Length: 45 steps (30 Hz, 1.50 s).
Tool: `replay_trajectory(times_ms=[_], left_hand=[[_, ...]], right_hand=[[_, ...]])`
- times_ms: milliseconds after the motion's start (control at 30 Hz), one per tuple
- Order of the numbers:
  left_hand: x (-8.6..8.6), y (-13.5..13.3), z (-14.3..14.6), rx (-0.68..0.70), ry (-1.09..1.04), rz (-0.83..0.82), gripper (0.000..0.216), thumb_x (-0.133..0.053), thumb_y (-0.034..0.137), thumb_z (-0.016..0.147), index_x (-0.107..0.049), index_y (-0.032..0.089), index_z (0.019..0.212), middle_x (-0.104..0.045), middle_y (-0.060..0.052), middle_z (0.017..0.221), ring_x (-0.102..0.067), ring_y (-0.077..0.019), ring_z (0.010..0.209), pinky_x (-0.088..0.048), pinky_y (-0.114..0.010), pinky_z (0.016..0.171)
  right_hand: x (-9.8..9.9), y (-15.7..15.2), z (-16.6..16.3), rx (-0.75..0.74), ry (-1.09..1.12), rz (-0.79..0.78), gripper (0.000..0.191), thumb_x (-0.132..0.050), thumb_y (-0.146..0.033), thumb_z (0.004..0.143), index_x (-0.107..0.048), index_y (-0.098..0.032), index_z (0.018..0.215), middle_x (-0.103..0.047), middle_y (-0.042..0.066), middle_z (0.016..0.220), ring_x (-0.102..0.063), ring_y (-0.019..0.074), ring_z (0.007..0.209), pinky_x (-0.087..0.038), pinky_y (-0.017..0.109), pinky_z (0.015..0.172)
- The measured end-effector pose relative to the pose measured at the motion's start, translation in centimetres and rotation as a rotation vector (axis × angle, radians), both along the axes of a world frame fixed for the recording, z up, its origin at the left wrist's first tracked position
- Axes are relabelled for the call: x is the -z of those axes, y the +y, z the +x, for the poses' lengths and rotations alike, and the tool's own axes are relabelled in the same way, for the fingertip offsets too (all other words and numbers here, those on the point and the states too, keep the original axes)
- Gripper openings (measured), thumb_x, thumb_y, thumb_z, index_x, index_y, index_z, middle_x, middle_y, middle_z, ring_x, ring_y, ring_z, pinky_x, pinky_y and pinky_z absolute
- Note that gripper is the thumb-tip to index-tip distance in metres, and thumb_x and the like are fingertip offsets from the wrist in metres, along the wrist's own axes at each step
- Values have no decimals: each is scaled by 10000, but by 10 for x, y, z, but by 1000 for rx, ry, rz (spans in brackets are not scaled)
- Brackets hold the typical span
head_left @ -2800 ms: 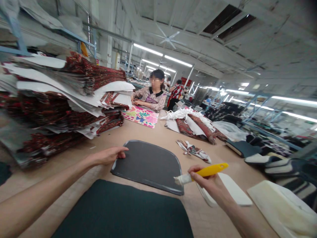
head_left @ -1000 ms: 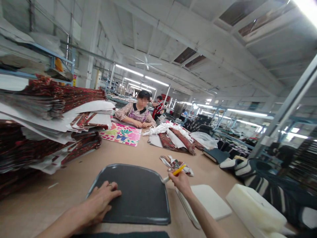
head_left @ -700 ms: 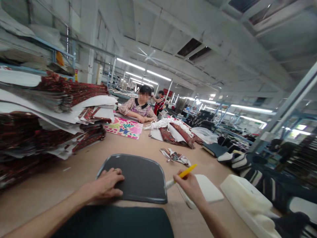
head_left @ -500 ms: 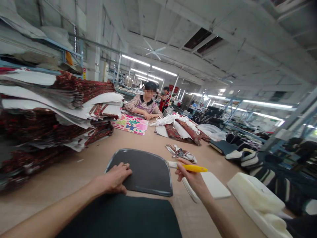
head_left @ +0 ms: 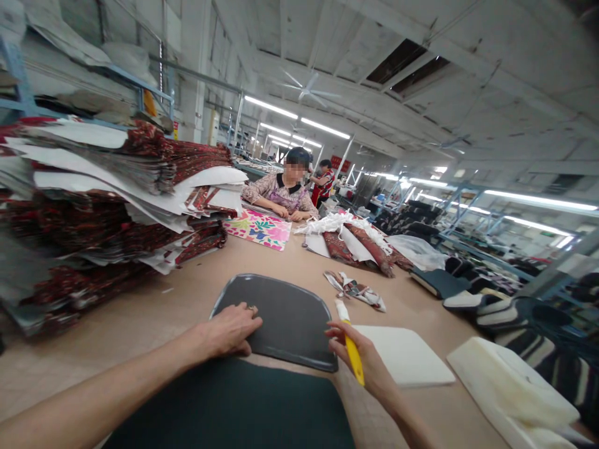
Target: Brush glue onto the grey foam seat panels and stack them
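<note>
A dark grey panel point(head_left: 292, 324) with rounded corners and a shiny rim lies flat on the table. My left hand point(head_left: 233, 330) rests on its left side, fingers laid on the surface and holding nothing. At the panel's right edge, my right hand point(head_left: 358, 349) grips a brush point(head_left: 354, 358) with a yellow handle and a white head. The white head points away from me, and my fingertips are at the panel's rim. Closest to me lies a dark green sheet point(head_left: 234, 408), just below the panel.
White foam pads point(head_left: 407, 355) and a thick foam block point(head_left: 515, 380) lie on the right. A patterned cloth scrap point(head_left: 355, 291) sits beyond the brush. Stacked fabric point(head_left: 173, 168) rises at left. A co-worker point(head_left: 287, 193) sits across the brown table point(head_left: 196, 287).
My right hand has turned the brush: its head swung from the panel's right edge to point away, and the handle now points toward me. My left hand stays on the panel. The view shifted slightly.
</note>
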<state>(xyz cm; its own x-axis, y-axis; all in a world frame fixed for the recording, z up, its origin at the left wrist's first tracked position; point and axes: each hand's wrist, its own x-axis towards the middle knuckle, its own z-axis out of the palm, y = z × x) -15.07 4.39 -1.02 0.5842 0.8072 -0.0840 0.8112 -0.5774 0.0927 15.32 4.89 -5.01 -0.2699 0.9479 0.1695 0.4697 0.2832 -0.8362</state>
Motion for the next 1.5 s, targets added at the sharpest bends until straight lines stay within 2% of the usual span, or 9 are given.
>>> replay_trajectory(times_ms=[200, 333, 600, 833, 933, 1067, 1200, 1333, 1500], left_hand=[[-2, 0, -6, 42, -45, -16, 146, -528, 212, 813, -581, 161, 940, -588, -111, 992, -552, -281, 917, -437, -389, 809], [0, 2, -10, 51, -104, -27, 197, -355, 154, 868, -549, 172, 897, -593, -74, 880, -566, -220, 827, -428, -312, 766], [-5, 1, -15, -33, -176, -32, 219, -379, 59, 708, -489, 186, 849, -575, -43, 866, -550, -177, 800, -428, -250, 725], [-5, -16, -8, -125, -246, -49, 415, -365, 52, 674, -516, 174, 1040, -570, -99, 1084, -538, -229, 1021, -413, -335, 890], [1, -17, -9, -180, -212, -88, 624, -416, 33, 634, -394, 124, 1251, -431, -149, 1308, -399, -274, 1218, -335, -377, 1007], [10, -15, -11, -234, -186, -133, 772, -455, -4, 579, -285, 102, 1325, -302, -177, 1397, -284, -289, 1291, -287, -400, 1053], [15, -9, -26, -231, -250, 36, 766, -479, 29, 543, -343, 183, 1281, -362, -118, 1356, -292, -281, 1276, -241, -445, 1062], [11, 3, -62, -399, -347, 306, 781, -497, 114, 604, -243, 216, 1335, -337, -100, 1370, -238, -277, 1289, -181, -480, 1061], [9, 16, -104, -544, -592, 342, 857, -573, 302, 681, -93, 159, 1375, -255, -153, 1418, -233, -277, 1304, -219, -441, 1060]], right_hand=[[-7, -9, -8, -56, -144, 12, 359, -549, -349, 783, -522, -240, 1125, -619, 52, 1054, -594, 178, 937, -457, 308, 855], [-11, -9, -8, -62, -284, 93, 484, -618, -337, 730, -489, -278, 1193, -592, 45, 1130, -532, 218, 1060, -381, 381, 951], [-10, 38, 9, 149, -193, 362, 645, -518, -160, 661, -387, -222, 1289, -456, 85, 1313, -375, 237, 1249, -273, 418, 1036], [14, 74, 7, 201, -28, 282, 639, -441, -156, 652, -404, -219, 1286, -600, 79, 1123, -511, 216, 1119, -353, 374, 963], [28, 85, 9, 206, 5, 262, 578, -427, -191, 693, -434, -226, 1270, -633, 58, 1011, -590, 207, 969, -406, 346, 884], [35, 96, 14, 155, -37, 310, 526, -473, -222, 671, -526, -220, 1194, -650, 33, 876, -612, 206, 859, -433, 320, 828], [20, 93, 8, 167, -107, 368, 486, -438, -203, 676, -561, -221, 1147, -656, 20, 795, -626, 192, 771, -460, 288, 747], [-14, 84, -7, 241, -112, 473, 425, -483, -314, 722, -547, -205, 1128, -660, 45, 829, -629, 196, 713, -477, 289, 690], [-60, 77, -24, 288, -27, 525, 472, -511, -398, 736, -510, -189, 1159, -659, 69, 844, -630, 206, 719, -485, 298, 666]])
